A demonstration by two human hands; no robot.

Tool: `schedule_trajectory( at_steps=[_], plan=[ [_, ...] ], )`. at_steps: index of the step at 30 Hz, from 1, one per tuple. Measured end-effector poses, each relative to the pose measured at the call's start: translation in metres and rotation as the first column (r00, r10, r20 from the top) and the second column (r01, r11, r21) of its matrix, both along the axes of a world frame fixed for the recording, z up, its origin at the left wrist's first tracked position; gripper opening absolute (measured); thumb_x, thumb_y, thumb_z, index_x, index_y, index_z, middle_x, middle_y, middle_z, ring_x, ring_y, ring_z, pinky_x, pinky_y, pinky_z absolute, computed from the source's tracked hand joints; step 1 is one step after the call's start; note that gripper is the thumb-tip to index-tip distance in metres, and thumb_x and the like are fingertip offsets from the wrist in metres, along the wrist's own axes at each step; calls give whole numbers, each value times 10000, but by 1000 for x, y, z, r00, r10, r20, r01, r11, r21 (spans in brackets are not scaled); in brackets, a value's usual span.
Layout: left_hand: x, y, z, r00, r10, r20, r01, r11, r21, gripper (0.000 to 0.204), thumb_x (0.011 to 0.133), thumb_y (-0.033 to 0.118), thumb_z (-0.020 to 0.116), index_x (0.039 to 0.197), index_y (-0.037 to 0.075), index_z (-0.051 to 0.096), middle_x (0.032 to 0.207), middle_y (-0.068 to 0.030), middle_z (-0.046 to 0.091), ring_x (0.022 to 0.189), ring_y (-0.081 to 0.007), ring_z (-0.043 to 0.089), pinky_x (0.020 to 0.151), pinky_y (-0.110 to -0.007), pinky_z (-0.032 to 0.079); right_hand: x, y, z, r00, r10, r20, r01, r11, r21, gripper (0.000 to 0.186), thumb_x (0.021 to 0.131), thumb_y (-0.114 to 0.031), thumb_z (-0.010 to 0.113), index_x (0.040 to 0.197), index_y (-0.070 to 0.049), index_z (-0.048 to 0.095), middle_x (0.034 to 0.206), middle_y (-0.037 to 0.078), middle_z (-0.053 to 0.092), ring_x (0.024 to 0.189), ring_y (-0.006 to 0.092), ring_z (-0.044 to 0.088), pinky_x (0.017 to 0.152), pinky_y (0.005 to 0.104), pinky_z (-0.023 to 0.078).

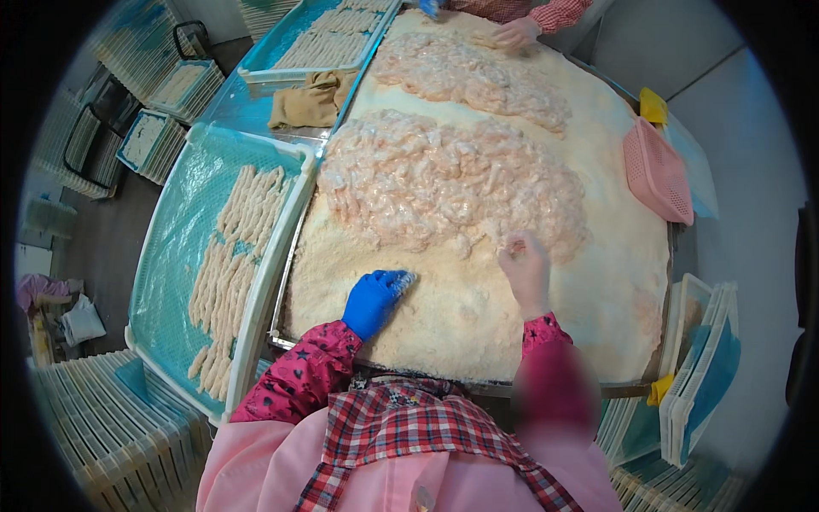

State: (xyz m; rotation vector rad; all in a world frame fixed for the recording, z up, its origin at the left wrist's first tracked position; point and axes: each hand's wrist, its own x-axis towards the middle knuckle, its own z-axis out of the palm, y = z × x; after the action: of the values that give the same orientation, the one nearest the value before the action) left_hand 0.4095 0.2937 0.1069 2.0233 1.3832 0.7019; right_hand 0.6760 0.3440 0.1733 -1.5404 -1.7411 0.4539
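Note:
A wide work table is spread with pale breading crumbs (444, 333), on which a heap of raw, glistening pinkish meat strips (452, 179) lies. In a blue glove, my left hand (374, 303) rests low over the crumbs near the table's left edge. Its fingers are curled together, with crumbs on the tips; what they hold, if anything, is hidden. My right hand (526, 271), in a pale thin glove, is at the near edge of the heap. Its fingers are bent in a pinch at a raw meat strip. To my left, a white tray (294, 200) with a blue-green liner carries rows of coated strips (226, 273).
Across the table, a co-worker's gloved hand (516, 34) is beside a second meat heap (473, 81). Another filled tray (243, 72) and a brown cloth (311, 101) are at the far left. A pink basket (657, 171) hugs the right edge. Stacked trays (119, 427) flank the table.

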Motion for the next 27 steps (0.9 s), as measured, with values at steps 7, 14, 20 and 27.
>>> schedule_trajectory(
  at_steps=[7,14,20,27],
  plan=[
    [-12,10,3,987,144,76,-148,987,56,307,881,223,527,1144,88,612,1050,-134,631,936,-276,600,798,-328,472,12,-37,-21,967,1,256,1,1000,-7,177,694,-52,639,854,-77,569,785,93,586,768,282,573,691,387,458],
    [32,16,2,999,-38,-25,38,999,18,279,887,203,515,1125,105,622,1028,-134,636,879,-311,602,777,-347,484,-38,0,-23,939,-169,298,144,984,106,190,682,-105,672,843,-95,572,771,94,595,761,294,579,686,393,463],
    [-40,8,-8,998,34,-61,-20,979,205,360,805,75,558,1158,137,599,1029,-113,638,894,-319,594,765,-389,479,-16,-1,47,868,-131,-479,77,989,-130,108,723,-20,600,815,-35,544,779,134,589,754,303,580,682,377,468],
    [-36,7,-7,991,73,-112,-44,969,243,407,788,53,554,1181,156,580,1054,-95,625,910,-310,579,762,-392,479,-5,-5,5,948,-164,272,156,987,49,178,687,-70,643,836,-48,550,754,109,578,750,305,574,662,403,452]
  ],
)
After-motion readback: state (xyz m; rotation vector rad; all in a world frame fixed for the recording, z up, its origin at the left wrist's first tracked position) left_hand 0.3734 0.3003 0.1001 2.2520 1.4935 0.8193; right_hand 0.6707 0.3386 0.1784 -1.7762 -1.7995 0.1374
